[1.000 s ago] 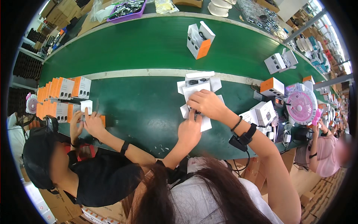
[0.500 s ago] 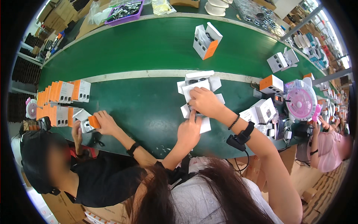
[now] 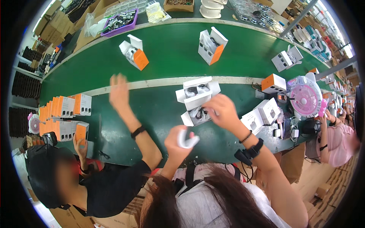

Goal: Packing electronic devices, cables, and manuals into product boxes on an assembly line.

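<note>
The work position is on the green desk [image 3: 159, 102], directly in front of the wearer. 2 open white boxes lie there in line: the far open box [image 3: 195, 102] contains dark cabling and clear wrap [image 3: 203, 89]; the near open box [image 3: 187, 119] contains a black cable [image 3: 199, 113].

Left hand [image 3: 175, 145]: raised on the wearer's side of the near open box, fingers curled, gripping a curved white piece [image 3: 187, 143] (its exact kind is not readable from where I stand). Right hand [image 3: 223, 112]: positioned above the right side of the near open box, fingers bent and drawn together; whether they pinch anything, I cannot tell.

Adjacent station, left: a co-worker in black has 1 blurred hand [image 3: 119, 93] stretched toward the green belt [image 3: 171, 49] and the other at an orange-and-white box [image 3: 82, 131]. Orange-and-white cartons [image 3: 64, 104] stand in rows beyond it.

Belt: 3 open cartons [image 3: 141, 59] rest on it, well apart. Right side of the desk: white packs [image 3: 269, 112] stand near a pink fan [image 3: 305, 99].
</note>
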`<state>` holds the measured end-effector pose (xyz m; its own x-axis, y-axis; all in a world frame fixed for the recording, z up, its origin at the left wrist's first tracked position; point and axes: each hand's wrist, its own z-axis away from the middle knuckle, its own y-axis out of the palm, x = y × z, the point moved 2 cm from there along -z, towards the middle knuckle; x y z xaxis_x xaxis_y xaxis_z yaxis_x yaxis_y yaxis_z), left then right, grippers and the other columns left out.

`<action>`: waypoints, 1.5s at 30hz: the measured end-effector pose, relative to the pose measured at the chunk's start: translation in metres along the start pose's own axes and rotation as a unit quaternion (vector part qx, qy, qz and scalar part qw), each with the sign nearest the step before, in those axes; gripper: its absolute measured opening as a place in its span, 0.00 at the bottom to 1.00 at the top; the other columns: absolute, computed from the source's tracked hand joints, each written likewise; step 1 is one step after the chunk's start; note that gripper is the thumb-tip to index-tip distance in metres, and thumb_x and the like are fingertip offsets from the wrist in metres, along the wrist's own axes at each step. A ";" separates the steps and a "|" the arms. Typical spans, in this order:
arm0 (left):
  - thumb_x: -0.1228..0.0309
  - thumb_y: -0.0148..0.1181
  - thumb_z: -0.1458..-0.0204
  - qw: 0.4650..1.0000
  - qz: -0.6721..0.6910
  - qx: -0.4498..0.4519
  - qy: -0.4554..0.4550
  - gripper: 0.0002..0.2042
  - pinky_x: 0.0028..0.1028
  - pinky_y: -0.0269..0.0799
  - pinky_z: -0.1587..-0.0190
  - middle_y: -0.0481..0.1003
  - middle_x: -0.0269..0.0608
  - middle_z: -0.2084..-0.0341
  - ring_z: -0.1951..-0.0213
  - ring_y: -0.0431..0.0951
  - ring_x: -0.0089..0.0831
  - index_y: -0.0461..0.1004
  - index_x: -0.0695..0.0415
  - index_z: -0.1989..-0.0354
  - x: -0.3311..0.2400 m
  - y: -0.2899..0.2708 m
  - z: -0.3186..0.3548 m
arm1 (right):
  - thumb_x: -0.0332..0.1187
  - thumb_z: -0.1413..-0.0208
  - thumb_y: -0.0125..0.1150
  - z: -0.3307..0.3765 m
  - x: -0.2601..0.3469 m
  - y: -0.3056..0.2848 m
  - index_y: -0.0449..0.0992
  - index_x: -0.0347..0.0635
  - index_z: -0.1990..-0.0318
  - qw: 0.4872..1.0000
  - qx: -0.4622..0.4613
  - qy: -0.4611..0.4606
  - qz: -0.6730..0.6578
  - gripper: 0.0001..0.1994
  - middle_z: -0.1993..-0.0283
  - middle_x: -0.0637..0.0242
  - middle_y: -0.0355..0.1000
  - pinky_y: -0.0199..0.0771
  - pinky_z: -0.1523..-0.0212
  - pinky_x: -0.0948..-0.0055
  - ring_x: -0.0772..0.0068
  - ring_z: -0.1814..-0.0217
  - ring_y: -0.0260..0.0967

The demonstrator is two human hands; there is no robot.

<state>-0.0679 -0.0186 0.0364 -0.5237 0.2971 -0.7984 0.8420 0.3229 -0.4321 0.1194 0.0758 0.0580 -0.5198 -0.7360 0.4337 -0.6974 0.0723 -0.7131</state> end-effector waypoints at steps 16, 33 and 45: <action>0.78 0.69 0.58 0.815 0.317 0.083 -0.477 0.19 0.27 0.73 0.60 0.77 0.39 0.64 0.63 0.77 0.28 0.73 0.64 0.56 0.046 0.090 -0.014 | 0.28 0.52 0.68 0.094 -0.065 0.016 0.70 0.42 0.58 0.698 0.049 0.549 -0.456 0.15 0.77 0.79 0.62 0.54 0.79 0.83 0.88 0.79 0.56; 0.77 0.70 0.59 0.832 0.324 0.063 -0.446 0.15 0.25 0.74 0.63 0.76 0.42 0.65 0.66 0.77 0.27 0.73 0.65 0.62 0.038 0.077 0.002 | 0.27 0.64 0.70 0.086 -0.049 -0.020 0.77 0.46 0.56 0.968 0.094 0.158 -0.171 0.21 0.47 0.61 0.68 0.69 0.47 0.62 0.55 0.43 0.62; 0.78 0.72 0.62 0.869 0.239 0.097 -0.422 0.19 0.24 0.72 0.60 0.76 0.39 0.65 0.64 0.76 0.25 0.72 0.65 0.60 0.050 0.091 0.014 | 0.25 0.58 0.66 0.107 -0.068 -0.002 0.77 0.45 0.58 0.930 0.096 0.241 -0.259 0.16 0.44 0.63 0.65 0.63 0.42 0.63 0.58 0.39 0.59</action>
<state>-0.0156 0.0126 -0.0484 0.1039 -0.4351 -0.8944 0.9861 0.1623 0.0356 0.2088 0.0533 -0.0295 -0.3320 -0.2472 0.9103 -0.8389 -0.3639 -0.4048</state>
